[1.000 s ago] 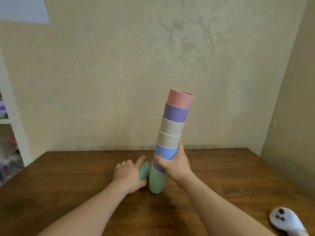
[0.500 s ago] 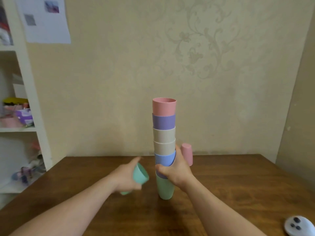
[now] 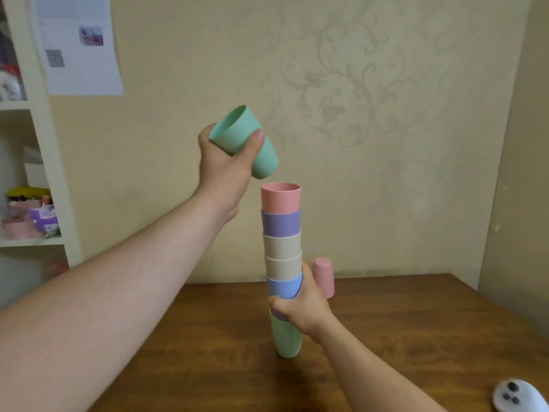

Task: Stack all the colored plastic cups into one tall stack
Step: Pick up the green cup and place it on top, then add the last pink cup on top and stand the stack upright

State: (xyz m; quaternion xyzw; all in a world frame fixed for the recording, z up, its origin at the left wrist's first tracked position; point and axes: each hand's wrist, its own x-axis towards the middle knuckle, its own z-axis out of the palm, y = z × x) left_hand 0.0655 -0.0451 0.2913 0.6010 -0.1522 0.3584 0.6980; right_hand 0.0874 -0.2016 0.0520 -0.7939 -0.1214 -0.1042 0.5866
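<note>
Above stack (image 3: 282,263), tilted mint cup (image 3: 245,141)

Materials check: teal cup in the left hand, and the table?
Teal cup: looks like matte plastic, with a uniform pastel colour, no glare, and a thin even rim; could be a fibre-blend plastic. Table: wood or wood veneer, with dark brown grain swirls and a soft satin sheen; solid or laminate can't be told.

Tilted mint cup (image 3: 243,141) above upright stack (image 3: 282,263)
</note>
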